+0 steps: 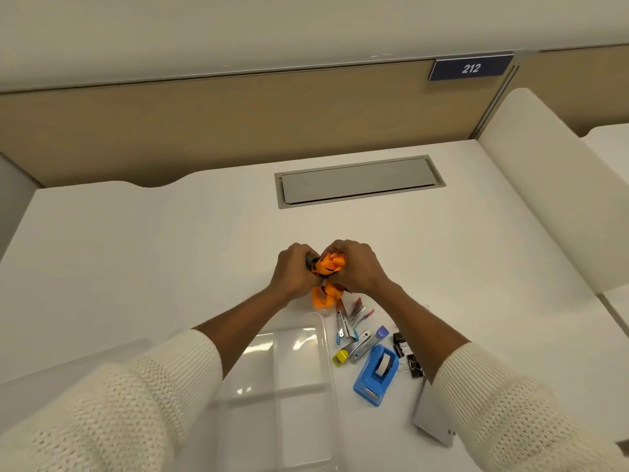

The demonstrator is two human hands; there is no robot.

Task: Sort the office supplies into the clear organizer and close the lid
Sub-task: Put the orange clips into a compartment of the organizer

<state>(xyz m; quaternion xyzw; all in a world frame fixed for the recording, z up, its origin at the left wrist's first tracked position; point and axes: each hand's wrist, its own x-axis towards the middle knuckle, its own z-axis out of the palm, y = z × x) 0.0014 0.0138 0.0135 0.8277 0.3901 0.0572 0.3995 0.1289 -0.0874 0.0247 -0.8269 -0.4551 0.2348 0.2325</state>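
Orange ribbon [329, 264] is bunched between the left hand [293, 270] and the right hand [357, 265], both closed around the bundle, with a dark piece, too small to identify, showing at the left fingers. The two-handed grip looks meant to gather the loose loops into something compact enough for a compartment; that is a judgement. A trailing clump of the same ribbon hangs just below the grip and touches the white surface [136, 260]. The clear organizer [289, 376] lies nearer the person than the grip, under the left forearm, its divided compartments empty as far as the glare lets me tell. Whether its lid is attached cannot be seen. Beside it, below and right of the grip, the unsorted supplies sit in a loose group: small staplers [344, 323], a yellow-tipped stapler [354, 350], a blue tape dispenser [376, 374] and black binder clips [406, 357] next to the right forearm. A white card [432, 417] lies partly under the right sleeve. Sorting appears barely begun.
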